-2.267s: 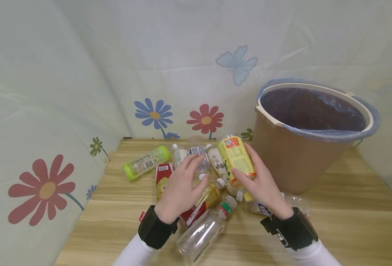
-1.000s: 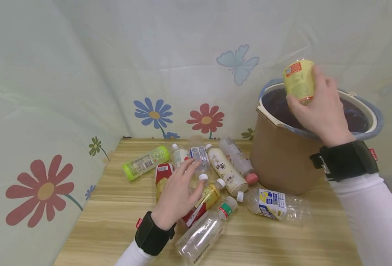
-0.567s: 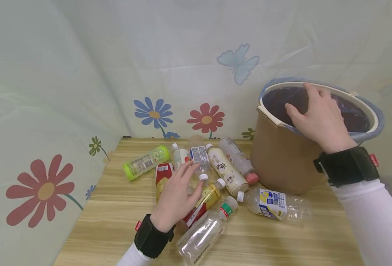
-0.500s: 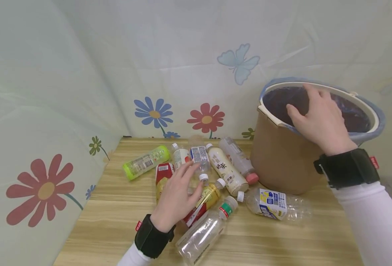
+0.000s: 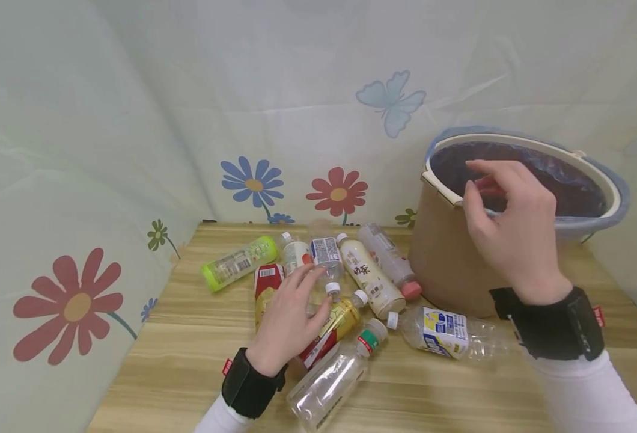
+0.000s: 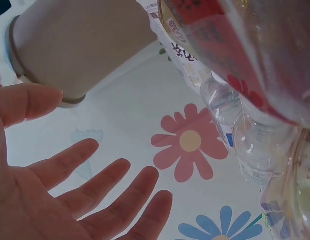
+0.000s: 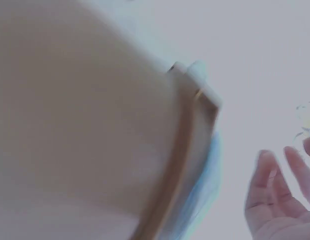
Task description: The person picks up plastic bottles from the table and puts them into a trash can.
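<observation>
We should lift our right hand (image 5: 518, 234), fingers bent but holding nothing, clear of the bin (image 5: 445, 258) (its liner (image 5: 619, 201) might snag) before reaching left for the bottles (image 5: 369, 273) on the table (image 5: 161, 367) near our loose, empty left hand (image 5: 286, 319).

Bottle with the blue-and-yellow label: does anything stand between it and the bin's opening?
Yes: the wall of the bin rises behind the blue-and-yellow-labelled bottle; in the head view, the right hand overlaps its near rim. No other bottle lies between.
</observation>
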The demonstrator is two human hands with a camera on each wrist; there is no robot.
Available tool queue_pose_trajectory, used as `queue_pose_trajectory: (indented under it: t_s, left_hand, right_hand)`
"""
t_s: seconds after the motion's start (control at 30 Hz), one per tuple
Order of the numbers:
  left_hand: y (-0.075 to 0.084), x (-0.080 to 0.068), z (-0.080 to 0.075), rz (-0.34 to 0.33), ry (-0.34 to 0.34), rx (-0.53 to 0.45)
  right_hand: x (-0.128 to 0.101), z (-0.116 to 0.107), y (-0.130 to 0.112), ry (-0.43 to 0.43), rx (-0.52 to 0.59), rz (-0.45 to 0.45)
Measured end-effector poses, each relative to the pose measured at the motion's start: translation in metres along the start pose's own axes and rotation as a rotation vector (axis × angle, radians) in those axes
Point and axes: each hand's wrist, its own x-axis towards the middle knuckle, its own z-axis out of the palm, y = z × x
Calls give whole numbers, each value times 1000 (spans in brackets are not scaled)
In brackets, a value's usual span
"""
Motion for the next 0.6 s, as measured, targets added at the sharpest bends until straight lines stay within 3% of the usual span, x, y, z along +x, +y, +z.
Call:
queue_pose_trajectory:
  t_s: [0.1,0.2,0.4,0.6]
  left_hand:
    - [-3,-1,-2,-9,-13,10]
    - [-5,-2,-4,-22,-25,31]
    - [-6,-5,-2,-3,-72,58]
    - [-7,-9,1,-27,-208,73]
  right_hand:
    - [-19,11,-10,44,113,-64]
    - [-42,26,-14,35,187,-81]
    - [-86,57,-6,-39,230,-13]
    - [-116,76,4,-79,229,61]
